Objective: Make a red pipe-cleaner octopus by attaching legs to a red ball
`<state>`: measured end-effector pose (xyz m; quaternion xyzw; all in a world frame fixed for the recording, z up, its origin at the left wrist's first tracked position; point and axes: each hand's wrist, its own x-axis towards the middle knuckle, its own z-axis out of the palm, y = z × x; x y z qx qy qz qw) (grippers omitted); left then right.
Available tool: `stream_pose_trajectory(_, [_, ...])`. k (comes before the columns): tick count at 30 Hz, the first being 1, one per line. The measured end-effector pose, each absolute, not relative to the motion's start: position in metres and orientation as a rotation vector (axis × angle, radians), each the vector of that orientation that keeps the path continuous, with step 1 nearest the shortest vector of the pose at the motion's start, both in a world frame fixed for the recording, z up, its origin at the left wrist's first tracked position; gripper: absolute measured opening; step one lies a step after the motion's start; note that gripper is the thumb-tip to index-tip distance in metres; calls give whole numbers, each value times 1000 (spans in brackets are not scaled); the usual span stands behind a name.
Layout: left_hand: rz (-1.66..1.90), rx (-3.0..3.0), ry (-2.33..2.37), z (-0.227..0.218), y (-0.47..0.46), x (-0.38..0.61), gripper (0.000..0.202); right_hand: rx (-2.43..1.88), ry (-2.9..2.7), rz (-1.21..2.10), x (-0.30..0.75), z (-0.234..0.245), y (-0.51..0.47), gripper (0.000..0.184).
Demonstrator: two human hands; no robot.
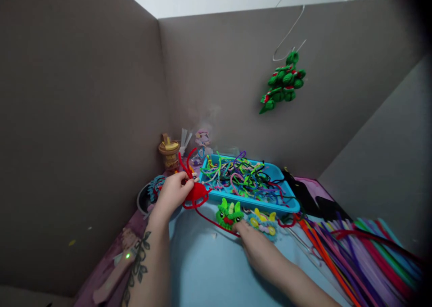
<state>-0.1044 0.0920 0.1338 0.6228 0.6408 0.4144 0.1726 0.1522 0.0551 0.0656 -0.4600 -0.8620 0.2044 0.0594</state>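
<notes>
The step in hand looks to be shaping the red piece (198, 191), with 1 strand (213, 222) drawn out from it between the 2 hands. The left hand (173, 192) has thumb and finger narrowed in a pinch on the piece, which sits at the fingertips, its rounded body showing just to their right and loops hanging below. 2 red ends (185, 165) stand up above that pinch.

The strand slants down from the piece to the right hand (253, 246), whose fingers are bunched close in front of the green figure (224, 215); I cannot tell whether they grip the strand, since the hand hides the contact. The blue figure (263, 226) lies just beyond that hand, the tray (249, 202) behind both figures, and loose stems (340, 257) off to the right on the mat (199, 266).

As I judge it, the next move calls for a steady left pinch, a sure hold on the strand, and enough tension to keep it from snagging on the green figure
</notes>
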Motion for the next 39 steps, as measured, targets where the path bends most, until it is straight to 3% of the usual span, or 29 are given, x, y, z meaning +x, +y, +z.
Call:
stream_pose_trajectory(6, [1521, 1437, 1497, 146, 87, -100, 29, -1213, -2118, 851, 185, 93, 72, 18])
stream_pose_trajectory(9, [1606, 1273, 1263, 147, 86, -93, 32, -1294, -1794, 1040, 194, 110, 85, 30])
stream_pose_trajectory(14, [1535, 1211, 1152, 143, 89, -76, 31, -1298, -1513, 937, 188, 133, 97, 45])
stream_pose_trajectory(22, [1413, 983, 646, 133, 92, -50, 17, -993, -1817, 1156, 162, 129, 100, 31])
stream_pose_trajectory(26, [1472, 917, 687, 128, 98, -47, 19, -1014, -2149, 1106, 170, 127, 107, 17])
stream_pose_trajectory(33, [1497, 907, 850, 113, 107, -47, 25, -1137, -2206, 1043, 183, 119, 120, 15])
stream_pose_trajectory(39, [1377, 1027, 909, 115, 101, -23, 28, -894, -1852, 1351, 161, 108, 119, 24])
